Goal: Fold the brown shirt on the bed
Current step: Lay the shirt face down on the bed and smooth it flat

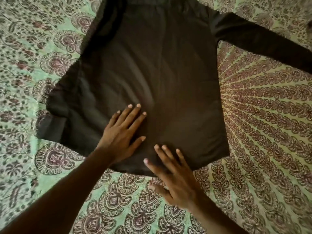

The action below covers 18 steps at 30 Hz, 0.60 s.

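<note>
Patterned bed (263, 115), brown shirt (160, 73), flat hands.

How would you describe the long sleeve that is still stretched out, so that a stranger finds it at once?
Start from the bed cover with its green and maroon paisley print, then find the brown shirt spread flat on it. The sleeve runs from the shirt's upper right corner toward the right edge. Unlike the other side, which lies folded over, it lies straight.

Open patterned bedsheet (263, 132) all around the flat brown shirt (152, 65), nothing upright.
</note>
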{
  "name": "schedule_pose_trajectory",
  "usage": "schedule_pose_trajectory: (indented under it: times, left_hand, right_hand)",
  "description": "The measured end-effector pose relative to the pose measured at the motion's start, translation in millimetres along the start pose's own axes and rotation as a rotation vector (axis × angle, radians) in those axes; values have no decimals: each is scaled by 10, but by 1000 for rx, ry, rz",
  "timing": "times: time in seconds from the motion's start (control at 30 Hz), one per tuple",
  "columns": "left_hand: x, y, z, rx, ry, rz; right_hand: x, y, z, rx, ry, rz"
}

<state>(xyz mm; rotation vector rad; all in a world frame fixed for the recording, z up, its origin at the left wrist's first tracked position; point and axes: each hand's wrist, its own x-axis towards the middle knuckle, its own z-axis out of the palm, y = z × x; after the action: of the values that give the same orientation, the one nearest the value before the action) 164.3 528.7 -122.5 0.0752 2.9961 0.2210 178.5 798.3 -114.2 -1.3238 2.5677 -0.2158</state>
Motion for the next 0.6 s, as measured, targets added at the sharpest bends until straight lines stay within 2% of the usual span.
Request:
schedule_pose_trajectory:
  times: [0.07, 0.13, 0.23, 0.33, 0.43, 0.5, 0.6]
  left_hand:
    - [-138, 76, 91, 16, -36, 23]
    - [-341, 154, 134, 21, -68, 29]
    - [-678, 261, 158, 9, -75, 78]
    - [-808, 251, 126, -43, -23, 93]
    - [-528, 190, 21, -78, 59, 7]
    - [-289, 142, -3, -58, 40, -23]
    - [-192, 78, 86, -9, -12, -64]
  right_hand:
    - [181, 165, -90, 20, 137, 140]
    - [458, 449, -185, -21, 223, 359]
    - [624, 680, -132, -84, 165, 668]
    - [271, 441, 57, -59, 171, 896]
    - [-192, 137, 123, 13, 189, 1052]
    - [-285, 56, 101, 69, 212, 1127]
    - [67, 87, -52, 32, 308, 1063]
